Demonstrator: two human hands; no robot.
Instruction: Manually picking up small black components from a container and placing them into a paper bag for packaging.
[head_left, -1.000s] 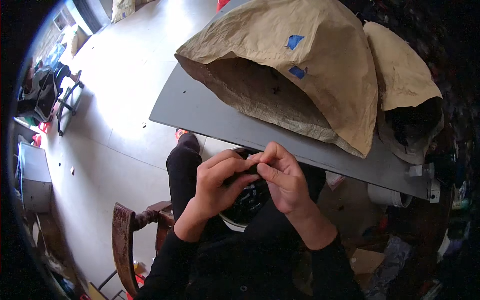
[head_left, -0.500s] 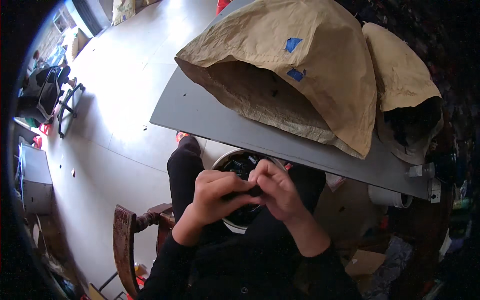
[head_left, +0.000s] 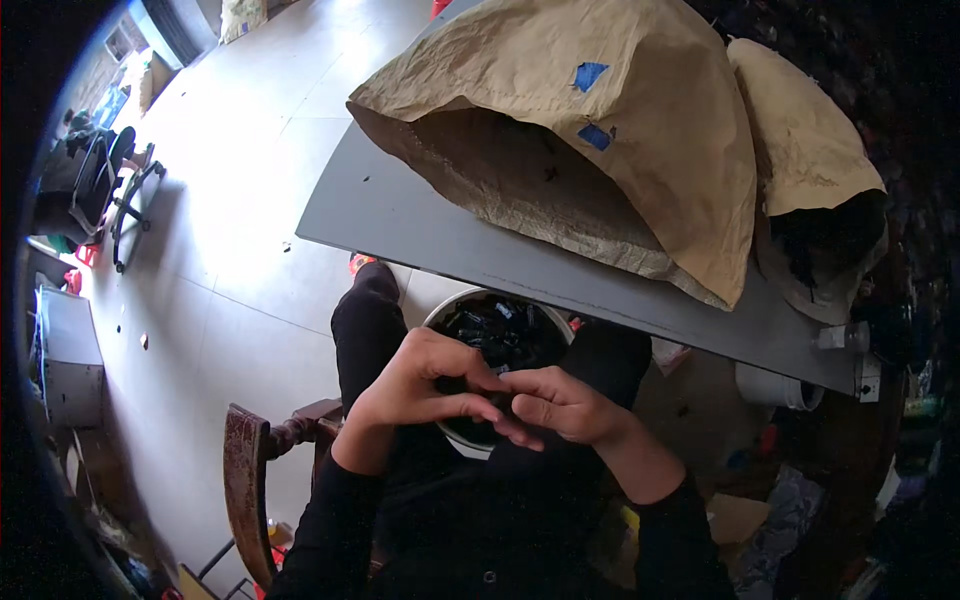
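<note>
Black small pieces [head_left: 505, 325] lie heaped in a pale-rimmed round bucket [head_left: 444, 311] between the person's knees, and much of the heap is hidden: the hands cover its near half, and the far rim sits close under the edge of the grey table [head_left: 400, 215]. Hardest to make out is the spot where the fingers meet. The left hand [head_left: 415, 375] curves with its thumb set apart from the fingers, leaving a dark gap; the right hand [head_left: 570, 405] is turned inward, its fingers folded and its fingertips at those of the left. Whether either grip pinches a piece I cannot tell, since the gap is as dark as the heap behind it. The visible pieces lie beyond the fingertips, toward the table, in the bucket. They look short and glossy, jumbled in every direction, with a few pale glints; single outlines blur together. On the table a big brown paper bag [head_left: 680, 130] gapes toward the person, its inside shadowed and its top cut off by the frame. A second brown bag [head_left: 810, 130] stands to its right, its mouth almost black.
</note>
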